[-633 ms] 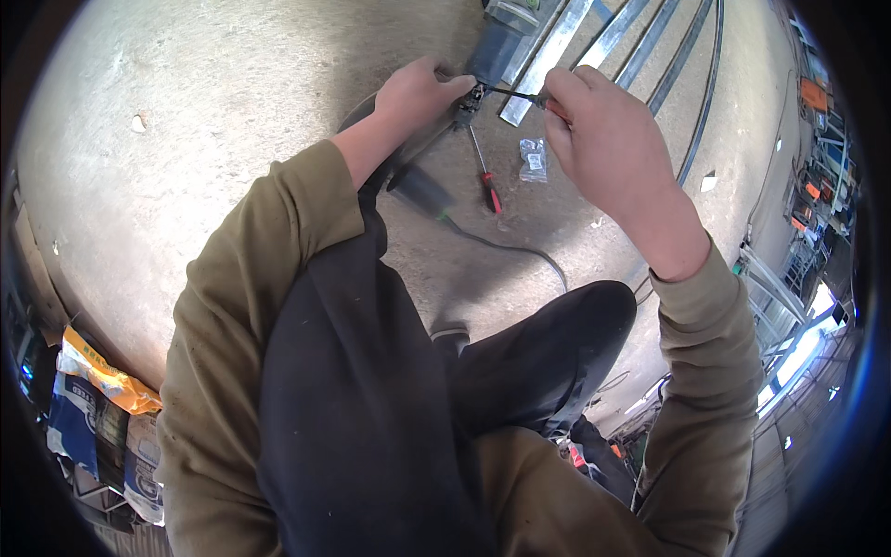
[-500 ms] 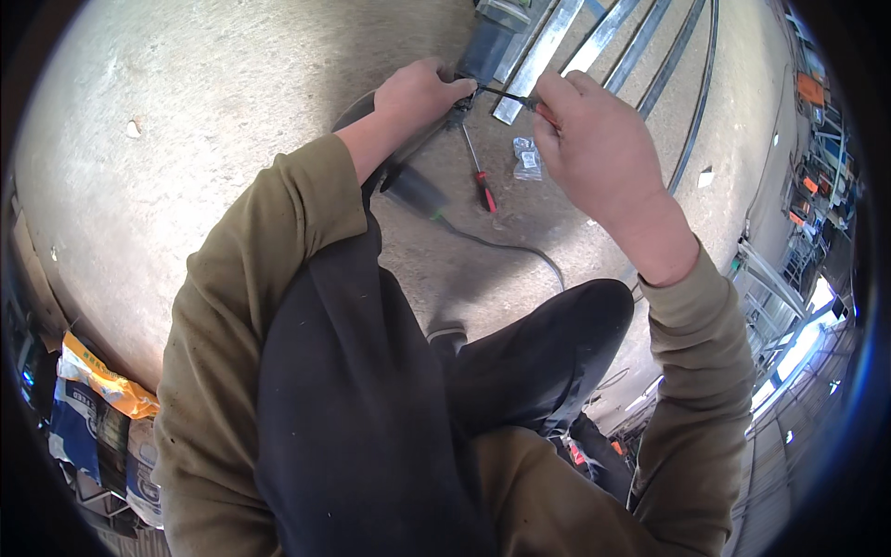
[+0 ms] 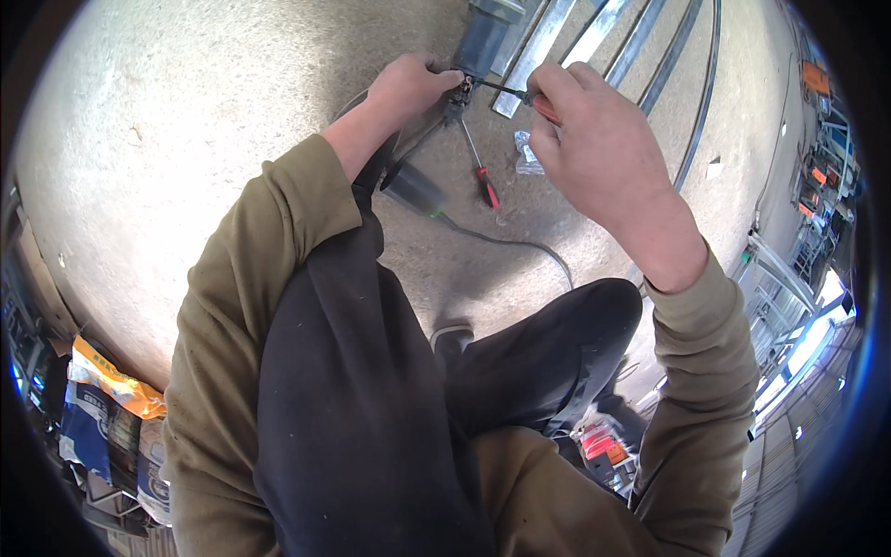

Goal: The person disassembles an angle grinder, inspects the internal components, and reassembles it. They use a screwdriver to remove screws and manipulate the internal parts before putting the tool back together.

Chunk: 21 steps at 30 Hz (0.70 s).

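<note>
A power tool with a dark cylindrical body [image 3: 483, 42] lies at the top centre, its near end exposing small parts and wires [image 3: 458, 100]. My left hand [image 3: 406, 91] is closed at that end, thumb and fingers pinching among the parts; exactly what they pinch is hidden. My right hand [image 3: 608, 144] grips a screwdriver [image 3: 545, 109] by its red and black handle, the dark shaft pointing left into the exposed end. On the floor below rests a second red-handled screwdriver [image 3: 486, 188]. Beside it is a dark tubular cover [image 3: 415, 190], with a cable [image 3: 506, 243] running out.
Several long metal bars [image 3: 538, 60] lie beyond my right hand. A small clear plastic bag [image 3: 527, 156] sits on the floor near the right wrist. Sacks [image 3: 116, 376] stand at lower left, and racks with orange items [image 3: 817, 176] line the far right. My bent legs [image 3: 548, 353] fill the lower middle.
My left hand has shifted slightly, uncovering more of the tool's exposed end. The right hand keeps the screwdriver there, with its handle a little higher in view. The whole view has moved slightly.
</note>
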Tool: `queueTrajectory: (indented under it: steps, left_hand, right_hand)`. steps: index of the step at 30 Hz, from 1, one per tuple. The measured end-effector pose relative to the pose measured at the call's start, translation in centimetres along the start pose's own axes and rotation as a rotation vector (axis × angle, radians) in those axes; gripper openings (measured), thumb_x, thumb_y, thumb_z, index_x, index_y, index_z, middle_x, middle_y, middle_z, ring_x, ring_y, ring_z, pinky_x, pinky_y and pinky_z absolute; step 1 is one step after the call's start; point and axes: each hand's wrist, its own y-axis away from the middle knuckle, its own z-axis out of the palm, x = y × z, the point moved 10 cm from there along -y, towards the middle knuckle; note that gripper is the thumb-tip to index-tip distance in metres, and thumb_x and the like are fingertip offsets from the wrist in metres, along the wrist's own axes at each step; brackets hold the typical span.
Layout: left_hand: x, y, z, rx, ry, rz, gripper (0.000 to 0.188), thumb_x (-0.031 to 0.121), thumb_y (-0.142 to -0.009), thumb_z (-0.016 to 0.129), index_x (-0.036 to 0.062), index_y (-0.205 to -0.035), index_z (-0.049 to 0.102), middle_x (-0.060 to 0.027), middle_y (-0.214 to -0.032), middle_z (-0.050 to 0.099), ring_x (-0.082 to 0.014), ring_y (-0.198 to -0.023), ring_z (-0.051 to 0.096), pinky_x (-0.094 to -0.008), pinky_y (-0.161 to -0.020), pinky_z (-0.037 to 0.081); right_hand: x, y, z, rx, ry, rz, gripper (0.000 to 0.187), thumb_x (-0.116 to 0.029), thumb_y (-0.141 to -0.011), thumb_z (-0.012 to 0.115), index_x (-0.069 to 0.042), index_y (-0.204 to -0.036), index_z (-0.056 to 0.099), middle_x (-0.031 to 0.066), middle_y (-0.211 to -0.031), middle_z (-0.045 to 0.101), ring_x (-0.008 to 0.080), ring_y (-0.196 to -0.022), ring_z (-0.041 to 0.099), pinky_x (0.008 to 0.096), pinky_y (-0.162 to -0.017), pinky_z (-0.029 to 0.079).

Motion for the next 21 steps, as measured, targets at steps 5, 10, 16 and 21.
queueTrajectory:
  steps: [5,10,16,21]
  left_hand:
    - [0.2,0.0,-0.1,0.013,-0.079,0.010,0.063,0.058,-0.086,0.077,0.0054,-0.121,0.077,-0.0156,-0.114,0.078,-0.0315,-0.108,0.075,-0.0423,-0.093,0.057]
    - [1.1,0.7,-0.3,0.030,-0.176,-0.001,0.066,0.059,-0.085,0.077,0.0071,-0.127,0.075,-0.0157,-0.118,0.078,-0.0312,-0.113,0.074,-0.0422,-0.097,0.057]
    - [0.8,0.6,-0.3,0.032,-0.146,-0.007,0.066,0.058,-0.086,0.076,0.0063,-0.126,0.075,-0.0160,-0.118,0.078,-0.0329,-0.115,0.073,-0.0429,-0.097,0.057]
    - [-0.1,0.0,-0.1,0.029,-0.077,-0.015,0.063,0.057,-0.086,0.076,0.0049,-0.121,0.077,-0.0174,-0.115,0.078,-0.0339,-0.111,0.074,-0.0438,-0.095,0.057]
  right_hand:
    - [0.1,0.3,-0.3,0.005,-0.043,0.001,0.027,-0.009,-0.089,0.067,-0.003,-0.115,0.061,0.0185,-0.099,0.066,0.0395,-0.088,0.072,0.0487,-0.078,0.059]
    - [0.3,0.5,-0.3,-0.013,-0.010,0.036,0.025,-0.008,-0.090,0.068,-0.004,-0.113,0.061,0.0171,-0.099,0.067,0.0374,-0.087,0.072,0.0465,-0.076,0.059]
    - [0.2,0.1,-0.2,0.017,-0.004,0.019,0.022,-0.009,-0.090,0.068,-0.003,-0.110,0.060,0.0178,-0.097,0.066,0.0378,-0.082,0.071,0.0471,-0.072,0.059]
    - [0.4,0.2,-0.1,0.000,-0.002,0.046,0.022,-0.009,-0.090,0.067,-0.004,-0.110,0.060,0.0180,-0.097,0.066,0.0382,-0.081,0.071,0.0471,-0.071,0.059]
